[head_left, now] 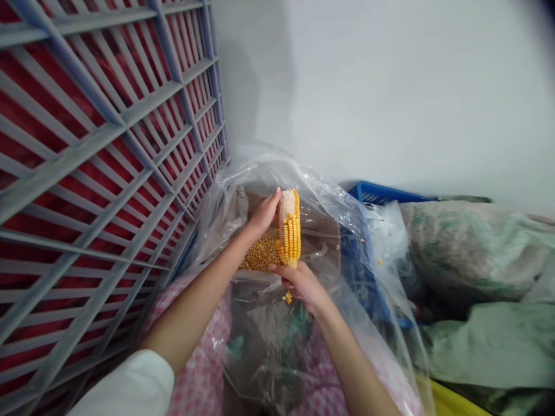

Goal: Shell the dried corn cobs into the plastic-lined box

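Near the far edge of the clear bag (277, 164), the left hand (264, 216) is gripping and the right hand (302, 283) pinching opposite ends of a corn cob (290, 234), seemingly light, stiff, best held there.

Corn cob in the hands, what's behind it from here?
Past the corn cob, a pile of loose kernels shows on the left and a brown surface on the right, with clear plastic around. What the cob covers directly can't be seen.

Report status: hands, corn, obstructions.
Left hand at upper end, right hand holding lower end. Corn cob partly stripped. Clear plastic around, nothing blocking cob.
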`<state>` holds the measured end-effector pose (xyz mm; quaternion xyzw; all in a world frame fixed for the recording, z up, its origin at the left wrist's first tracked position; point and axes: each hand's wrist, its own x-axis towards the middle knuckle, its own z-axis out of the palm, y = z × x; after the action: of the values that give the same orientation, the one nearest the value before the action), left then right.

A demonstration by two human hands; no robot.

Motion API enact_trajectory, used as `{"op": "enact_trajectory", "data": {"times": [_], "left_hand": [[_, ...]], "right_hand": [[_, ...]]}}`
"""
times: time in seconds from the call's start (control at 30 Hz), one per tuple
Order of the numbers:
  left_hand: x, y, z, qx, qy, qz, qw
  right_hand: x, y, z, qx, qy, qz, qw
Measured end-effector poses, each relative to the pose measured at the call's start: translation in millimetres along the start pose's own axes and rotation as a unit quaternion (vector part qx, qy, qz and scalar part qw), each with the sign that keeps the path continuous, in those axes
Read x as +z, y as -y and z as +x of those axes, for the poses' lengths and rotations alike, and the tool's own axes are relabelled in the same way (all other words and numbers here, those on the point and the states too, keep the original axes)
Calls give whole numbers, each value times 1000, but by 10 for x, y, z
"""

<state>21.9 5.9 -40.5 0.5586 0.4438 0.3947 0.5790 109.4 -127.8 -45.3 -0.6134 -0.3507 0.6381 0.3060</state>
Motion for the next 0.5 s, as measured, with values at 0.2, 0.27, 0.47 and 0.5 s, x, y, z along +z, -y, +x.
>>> {"op": "enact_trajectory", "data": {"times": [0.2, 0.27, 0.47, 0.5], "left_hand": [[9, 68, -2, -31, -135, 100, 985], [12, 90, 8, -50, -174, 104, 978], [13, 50, 16, -23, -197, 71, 978], [18, 52, 16, -35, -183, 51, 981]], "right_hand": [[-19, -26, 59, -36, -236, -328, 914], [-16, -18, 52, -47, -232, -337, 911], [-9, 23, 20, -121, -208, -197, 950], [-9, 28, 15, -132, -205, -171, 954]]}}
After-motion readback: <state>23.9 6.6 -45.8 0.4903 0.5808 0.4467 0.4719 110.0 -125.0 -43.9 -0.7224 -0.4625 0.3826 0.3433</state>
